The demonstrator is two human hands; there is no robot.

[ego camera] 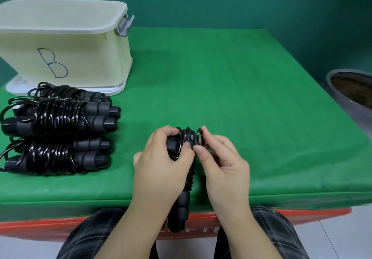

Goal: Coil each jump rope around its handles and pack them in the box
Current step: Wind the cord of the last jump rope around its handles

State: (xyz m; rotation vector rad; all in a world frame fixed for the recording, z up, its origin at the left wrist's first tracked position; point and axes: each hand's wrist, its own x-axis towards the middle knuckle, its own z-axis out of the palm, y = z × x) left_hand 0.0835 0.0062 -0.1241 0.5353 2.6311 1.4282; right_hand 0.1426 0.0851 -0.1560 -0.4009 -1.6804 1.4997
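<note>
Slippage is the main risk: the left hand [161, 158] grips the paired handles [182, 204] of a jump rope [186, 142] over the near table [241, 97] edge, while the right hand [219, 158] pinches the last loose loop [199, 138]. If that loop springs free, the coil likely unwinds. 3 coiled ropes [58, 117] wait beside the box [66, 43], unpacked.

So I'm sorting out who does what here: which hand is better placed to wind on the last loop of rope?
The right hand. It already pinches the loose loop beside the handles, while the left hand grips the bundle and steadies it.
</note>
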